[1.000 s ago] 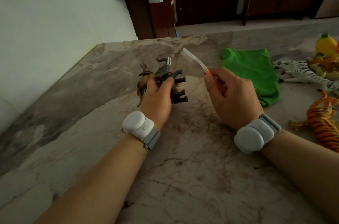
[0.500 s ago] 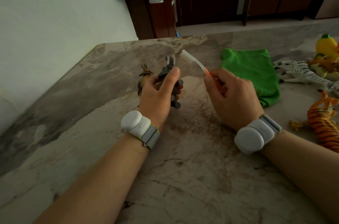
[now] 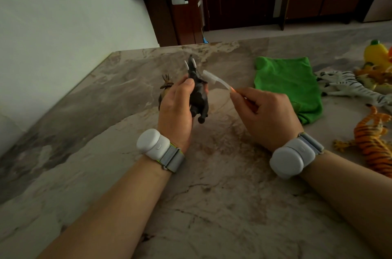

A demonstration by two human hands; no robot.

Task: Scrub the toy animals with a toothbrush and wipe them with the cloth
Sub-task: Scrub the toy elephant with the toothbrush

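Note:
My left hand (image 3: 177,110) grips a grey toy elephant (image 3: 198,93) with white tusks, held above the marble table with its head pointing away from me. My right hand (image 3: 265,114) pinches the handle of a clear toothbrush (image 3: 214,79); its bristle head touches the elephant's right side near the head. A brown toy deer (image 3: 165,86) stands on the table just behind my left hand, partly hidden. The green cloth (image 3: 290,84) lies flat to the right of my right hand.
On the marble table (image 3: 212,205) at the right lie a striped zebra (image 3: 347,86), an orange tiger (image 3: 373,142) and yellow toys (image 3: 377,55). A white wall runs along the left; dark wooden cabinets stand behind the table's far edge.
My left hand turned the elephant from legs pointing right to head pointing away. The toothbrush head came down and left until it met the elephant's side.

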